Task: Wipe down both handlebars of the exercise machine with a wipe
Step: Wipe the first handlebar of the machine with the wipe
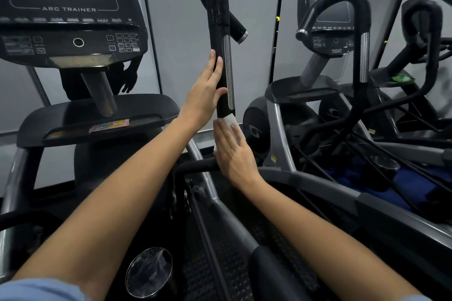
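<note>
Handlebar (221, 39): upright, right of the console (66, 7), long axis near vertical, curved top above both hands. Upper section glossy, apparently wet.

Left hand (208, 90): fingers straight, resting flat against the handlebar's left side, steadying without gripping.

Right hand (232, 151): below the left, at the handlebar's lower end, fingers extended, pressing the white wipe (231, 121) against the shaft.

Likely next stroke: along the vertical axis, right hand nearer the lower, unwiped part. Second handlebar not in view.

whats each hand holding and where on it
The left hand steadies the handlebar at mid-shaft, fingers straight. The right hand presses the wipe flat round its lower end.
</note>
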### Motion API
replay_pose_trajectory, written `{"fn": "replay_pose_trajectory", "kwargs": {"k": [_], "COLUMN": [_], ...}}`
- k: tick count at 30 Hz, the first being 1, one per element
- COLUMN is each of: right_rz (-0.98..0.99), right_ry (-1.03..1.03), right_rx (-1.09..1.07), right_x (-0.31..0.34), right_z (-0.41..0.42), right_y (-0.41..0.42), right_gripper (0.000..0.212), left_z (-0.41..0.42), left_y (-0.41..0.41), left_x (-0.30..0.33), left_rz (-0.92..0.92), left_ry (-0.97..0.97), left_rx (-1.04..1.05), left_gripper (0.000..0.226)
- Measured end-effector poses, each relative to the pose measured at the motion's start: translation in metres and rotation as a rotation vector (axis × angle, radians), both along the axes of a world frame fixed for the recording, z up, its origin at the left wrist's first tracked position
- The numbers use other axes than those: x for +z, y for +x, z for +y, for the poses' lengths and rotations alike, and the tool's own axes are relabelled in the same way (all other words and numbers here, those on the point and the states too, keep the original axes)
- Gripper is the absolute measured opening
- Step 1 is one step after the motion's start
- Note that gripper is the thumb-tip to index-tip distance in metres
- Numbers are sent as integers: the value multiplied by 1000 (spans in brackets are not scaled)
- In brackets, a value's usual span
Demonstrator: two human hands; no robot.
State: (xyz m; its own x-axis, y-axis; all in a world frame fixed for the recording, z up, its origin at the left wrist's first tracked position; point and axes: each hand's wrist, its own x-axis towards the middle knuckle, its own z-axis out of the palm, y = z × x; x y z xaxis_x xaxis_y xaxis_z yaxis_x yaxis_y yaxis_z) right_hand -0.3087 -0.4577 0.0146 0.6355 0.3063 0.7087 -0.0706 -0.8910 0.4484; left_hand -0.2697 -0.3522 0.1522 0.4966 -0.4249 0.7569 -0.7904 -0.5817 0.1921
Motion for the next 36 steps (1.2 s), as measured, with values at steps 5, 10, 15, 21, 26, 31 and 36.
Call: {"fn": "replay_pose_trajectory", "kwargs": {"k": [5,10,15,21,26,31,36], "right_rz": [42,18,20,-15,-4,-16,30], "right_ry": [-15,117,288,526,662,673,565], "right_rx": [26,122,231,223,273,326,307], "right_x": [-14,-4,-25,-10,-5,14,9], "right_z": [-3,-4,-11,3,10,16,7], "right_y": [-10,-4,-17,-21,-26,-24,-28], "right_gripper": [62,58,59,58,58,53,55], "left_z": [0,0,0,-1,0,-1,-1], "left_y": [0,1,2,3,2,3,3], "left_x": [-1,-1,-2,-3,-3,-3,-3], "left_rz": [3,4,2,3,3,2,3], "left_ry": [-4,-4,-12,-8,-12,-11,-13], "left_rx": [-4,-10,-13,-17,-18,-11,-10], "left_gripper": [65,66,65,65,65,65,65]}}
